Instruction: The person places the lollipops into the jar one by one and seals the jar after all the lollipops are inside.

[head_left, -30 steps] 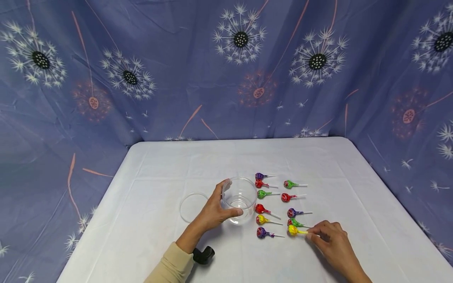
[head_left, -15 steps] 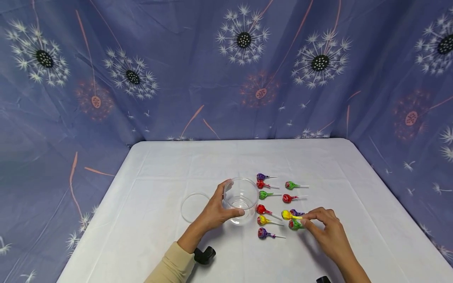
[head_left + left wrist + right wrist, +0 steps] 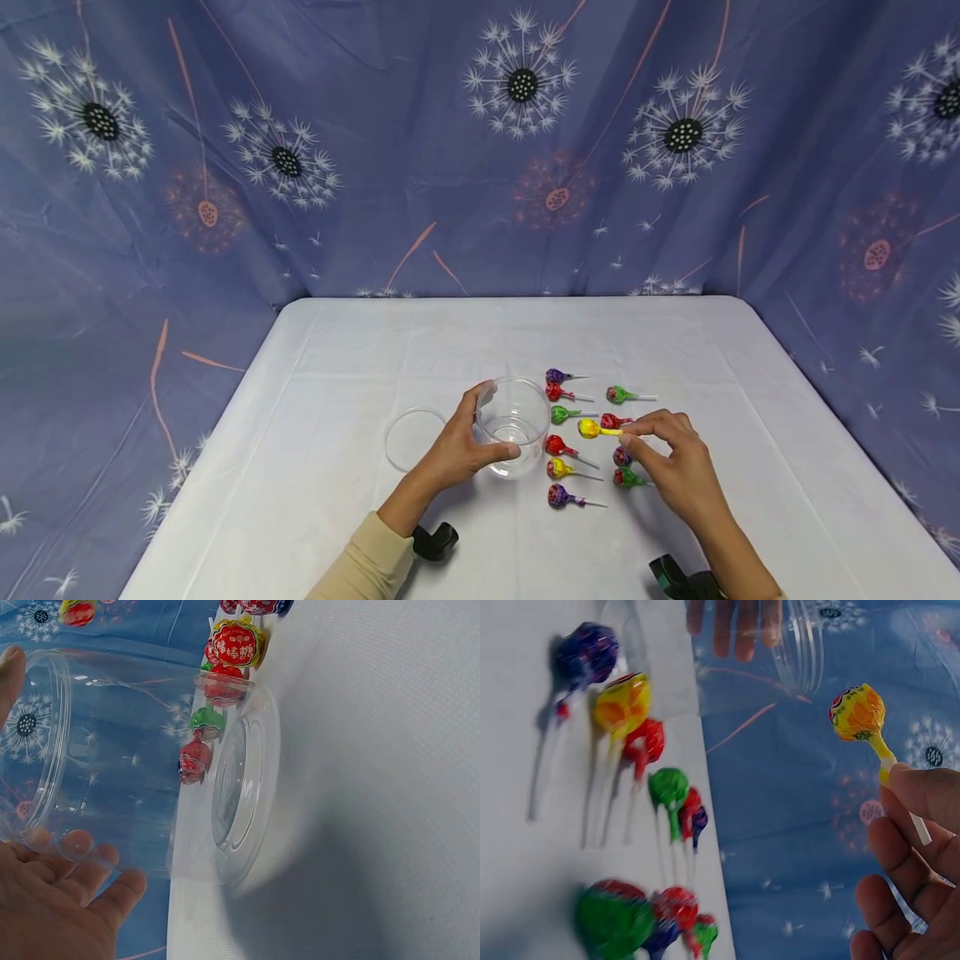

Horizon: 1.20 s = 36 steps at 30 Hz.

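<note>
My left hand (image 3: 461,450) grips a clear plastic jar (image 3: 516,429) around its side, thumb near the front and fingers behind. The jar's round mouth faces up, and no candy shows inside. In the right wrist view, my right hand (image 3: 919,847) pinches the stick of a yellow-wrapped lollipop (image 3: 862,712) between thumb and index finger. Seen from the head, that lollipop's head points left toward the jar, above the table among the other lollipops. A purple lollipop (image 3: 622,456) and a green lollipop (image 3: 626,477) lie beside the right hand, their sticks partly hidden by it.
A column of several lollipops, including a red one (image 3: 556,445), lies just right of the jar. Behind the right hand lie another red lollipop (image 3: 613,421) and a green one (image 3: 618,394). A clear round lid (image 3: 415,410) lies left of the jar on the white-covered table (image 3: 360,358).
My right hand has lifted the yellow lollipop from beside the front green one and carried it back and left toward the jar. My left hand keeps its grip on the jar.
</note>
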### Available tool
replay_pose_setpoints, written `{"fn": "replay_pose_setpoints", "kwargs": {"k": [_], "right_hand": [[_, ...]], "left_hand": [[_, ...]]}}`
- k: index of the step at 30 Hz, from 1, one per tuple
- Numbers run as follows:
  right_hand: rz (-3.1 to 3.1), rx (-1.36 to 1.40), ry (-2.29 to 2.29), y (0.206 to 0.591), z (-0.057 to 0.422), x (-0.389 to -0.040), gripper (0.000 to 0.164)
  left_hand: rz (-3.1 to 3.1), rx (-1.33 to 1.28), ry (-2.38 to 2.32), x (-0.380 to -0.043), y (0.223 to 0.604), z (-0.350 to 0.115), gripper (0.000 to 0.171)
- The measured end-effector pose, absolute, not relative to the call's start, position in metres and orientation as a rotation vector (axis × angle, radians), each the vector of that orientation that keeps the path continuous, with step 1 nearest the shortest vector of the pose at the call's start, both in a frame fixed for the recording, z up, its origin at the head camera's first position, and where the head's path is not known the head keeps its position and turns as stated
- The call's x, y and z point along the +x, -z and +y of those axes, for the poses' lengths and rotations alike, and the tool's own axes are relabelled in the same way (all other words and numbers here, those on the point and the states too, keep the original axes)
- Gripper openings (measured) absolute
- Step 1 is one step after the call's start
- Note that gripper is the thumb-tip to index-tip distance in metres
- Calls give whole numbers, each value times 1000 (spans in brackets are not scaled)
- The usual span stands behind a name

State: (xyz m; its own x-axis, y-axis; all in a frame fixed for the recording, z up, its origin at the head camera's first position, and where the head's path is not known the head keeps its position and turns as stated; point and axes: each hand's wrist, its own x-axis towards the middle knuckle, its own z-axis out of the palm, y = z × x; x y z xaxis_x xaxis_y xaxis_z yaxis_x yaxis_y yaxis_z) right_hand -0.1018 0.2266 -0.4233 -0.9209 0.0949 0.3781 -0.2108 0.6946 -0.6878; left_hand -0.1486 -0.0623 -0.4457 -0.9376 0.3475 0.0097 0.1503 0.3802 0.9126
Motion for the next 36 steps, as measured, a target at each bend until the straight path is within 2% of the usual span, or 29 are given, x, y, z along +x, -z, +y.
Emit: {"fn": "replay_pose_setpoints", "kwargs": {"k": [4,13,36], "right_hand": [[-2519,114,-1125,416,219,-110,2],[-2510,164,-1209,403,200,-122,7],[-2540,399,-1252,387,159,-153,7]], "left_hand": [[2457,446,-1589,-149,446,-63,96],[2435,435,-1600,-150,447,-62,94],[2424,433,-1604,-152,447,-63,94]]}}
